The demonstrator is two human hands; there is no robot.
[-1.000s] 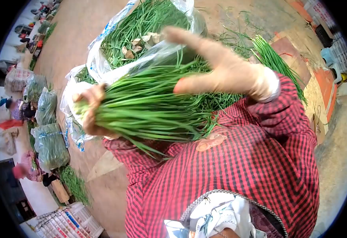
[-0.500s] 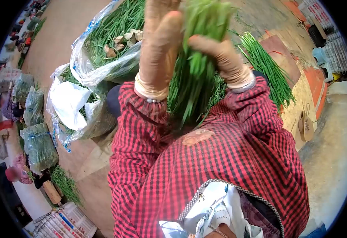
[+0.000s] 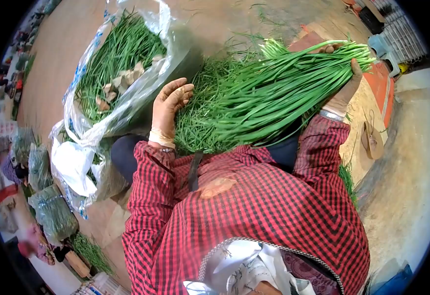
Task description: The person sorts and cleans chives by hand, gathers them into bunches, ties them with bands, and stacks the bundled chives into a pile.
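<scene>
At the right, my right hand [image 3: 346, 91] is wrapped round the pale stem end of a large bunch of long green stalks [image 3: 278, 98]. The leaves of the bunch spread leftward over loose greens [image 3: 200, 108] in front of my lap. My left hand [image 3: 171, 105], gloved, is raised over the left edge of the loose greens, beside the open plastic bag [image 3: 168, 73]. Its fingers are bent and apart, and nothing shows in them. Another bunch's pale stem ends [image 3: 274, 48] show just behind the held one.
Tan scraps [image 3: 124, 78] lie on greens inside the bag. A white bag [image 3: 72, 164] is at its near side. Packed bags [image 3: 53, 211] line the left, near people. A sandal [image 3: 372, 141] lies right, near orange sheeting [image 3: 379, 88] and crates [image 3: 404, 32].
The bunch has gone from upright between both hands to lying sideways at the right, in my right hand. My left hand has come off it and moved lower left.
</scene>
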